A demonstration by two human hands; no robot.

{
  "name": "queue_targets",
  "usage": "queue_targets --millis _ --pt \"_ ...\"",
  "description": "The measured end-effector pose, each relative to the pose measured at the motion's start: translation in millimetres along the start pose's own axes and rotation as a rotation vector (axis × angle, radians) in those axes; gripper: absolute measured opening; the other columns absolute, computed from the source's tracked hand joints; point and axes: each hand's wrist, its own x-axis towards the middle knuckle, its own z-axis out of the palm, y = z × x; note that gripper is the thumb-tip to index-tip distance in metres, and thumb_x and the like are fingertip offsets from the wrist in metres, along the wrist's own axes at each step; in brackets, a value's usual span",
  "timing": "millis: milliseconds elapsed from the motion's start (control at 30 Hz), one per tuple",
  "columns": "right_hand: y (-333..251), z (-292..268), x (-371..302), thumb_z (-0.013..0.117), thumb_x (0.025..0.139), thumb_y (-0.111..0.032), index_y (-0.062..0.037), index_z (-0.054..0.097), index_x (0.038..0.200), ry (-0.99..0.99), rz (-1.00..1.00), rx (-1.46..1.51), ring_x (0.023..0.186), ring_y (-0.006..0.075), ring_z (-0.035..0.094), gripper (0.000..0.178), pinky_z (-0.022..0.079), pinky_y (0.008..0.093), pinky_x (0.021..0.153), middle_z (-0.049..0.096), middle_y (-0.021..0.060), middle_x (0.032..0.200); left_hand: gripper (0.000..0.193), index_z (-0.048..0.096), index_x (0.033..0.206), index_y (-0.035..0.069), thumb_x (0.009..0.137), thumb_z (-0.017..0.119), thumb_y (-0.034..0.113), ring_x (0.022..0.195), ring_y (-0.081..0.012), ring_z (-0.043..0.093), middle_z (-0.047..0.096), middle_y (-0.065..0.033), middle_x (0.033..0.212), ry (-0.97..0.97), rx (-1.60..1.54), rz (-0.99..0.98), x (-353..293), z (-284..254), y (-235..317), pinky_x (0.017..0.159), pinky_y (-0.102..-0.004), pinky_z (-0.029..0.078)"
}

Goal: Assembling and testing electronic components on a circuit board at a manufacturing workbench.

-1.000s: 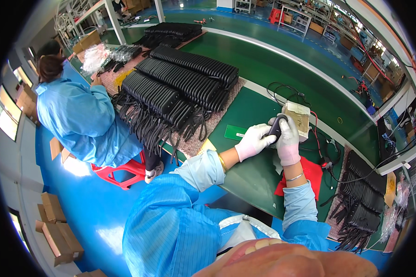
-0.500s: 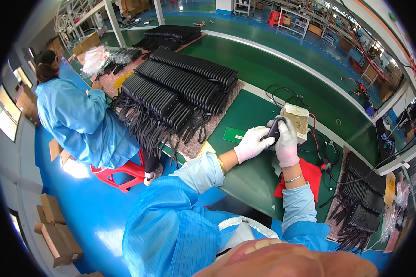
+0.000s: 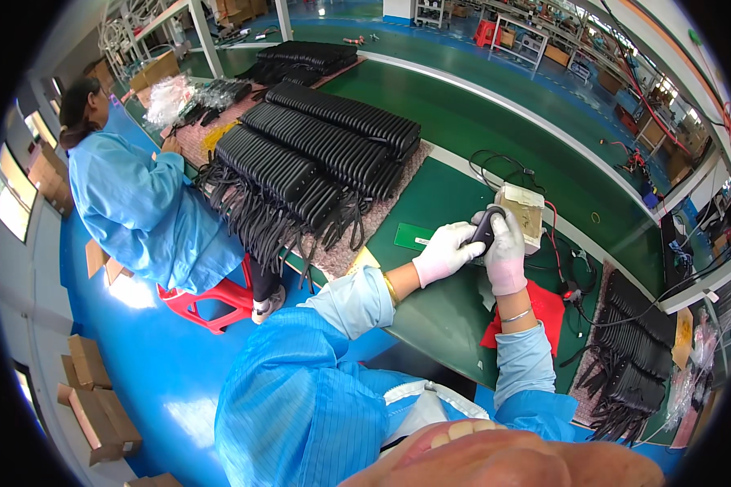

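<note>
Both of my hands wear white gloves and meet above the green tabletop (image 3: 439, 321). Between them is a small black rounded oblong device (image 3: 484, 231), tilted upright. My left hand (image 3: 447, 255) pinches it from the left side. My right hand (image 3: 506, 256) wraps its other side, thumb on the face. The fingers behind the device are hidden. Just beyond my right hand stands a whitish box (image 3: 529, 200) with a yellowish face. A thin green strip (image 3: 412, 235) lies left of my hands, and a red cloth (image 3: 549, 312) lies under my right wrist.
Rows of black strapped devices (image 3: 325, 134) lie on bubble wrap to the left; more black devices (image 3: 638, 316) lie at the right. Black and red cables (image 3: 573, 290) run beside the box. A co-worker in blue (image 3: 134, 207) sits on a red stool (image 3: 211, 308) at the left.
My hands and the device stay nearly in place. The co-worker's head has lifted and turned slightly. The whole view has shifted a little.
</note>
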Motion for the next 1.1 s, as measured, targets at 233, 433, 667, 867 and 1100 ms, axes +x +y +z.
queue_targets --millis 233,433,667,867,1100 --pt "-0.5 0.1 -0.3 0.042 0.096 -0.011 -0.0030 0.053 0.119 0.010 0.008 0.010 0.088 0.0204 0.060 0.026 0.050 0.0291 0.080 0.064 0.0145 0.098 0.015 0.061 0.087 -0.001 0.080 0.064 0.013 0.063 -0.0234 0.051 0.057 -0.0101 0.078 -0.013 0.012 0.005 0.8 -1.0 2.2 0.061 -0.0342 0.044" --pt "-1.7 2.5 0.7 0.042 0.096 -0.012 -0.0025 0.052 0.119 0.002 0.013 -0.011 0.087 0.0205 0.060 0.027 0.049 0.0291 0.080 0.063 0.0146 0.098 0.016 0.061 0.087 0.000 0.080 0.064 0.014 0.063 -0.0244 0.052 0.058 -0.0107 0.078 -0.005 -0.038 -0.014 0.8 -0.8 -4.0 0.061 -0.0351 0.044" --pt "-0.2 -2.0 1.6 0.043 0.096 -0.016 -0.0010 0.052 0.117 -0.014 0.003 -0.034 0.085 0.0196 0.058 0.027 0.048 0.0283 0.079 0.063 0.0139 0.097 0.018 0.062 0.089 0.002 0.081 0.064 0.018 0.066 -0.0284 0.055 0.060 -0.0128 0.080 0.029 0.002 0.080 1.0 -0.9 -1.9 0.063 -0.0377 0.045" --pt "-3.8 -1.9 -2.4 0.045 0.096 -0.017 0.0007 0.056 0.115 -0.012 -0.018 -0.095 0.084 0.0199 0.057 0.028 0.046 0.0286 0.080 0.063 0.0138 0.098 0.017 0.061 0.086 0.004 0.081 0.063 0.020 0.073 -0.0338 0.055 0.061 -0.0138 0.082 0.078 0.031 0.118 0.5 7.9 -7.8 0.068 -0.0415 0.046" --pt "-10.8 -2.7 -1.0 0.043 0.098 -0.021 -0.0003 0.056 0.112 -0.039 -0.064 -0.277 0.083 0.0197 0.057 0.028 0.047 0.0291 0.080 0.064 0.0134 0.097 0.016 0.061 0.087 0.004 0.081 0.064 0.018 0.074 -0.0342 0.056 0.061 -0.0138 0.083 0.125 -0.011 0.107 -0.4 10.9 -4.8 0.069 -0.0422 0.046"
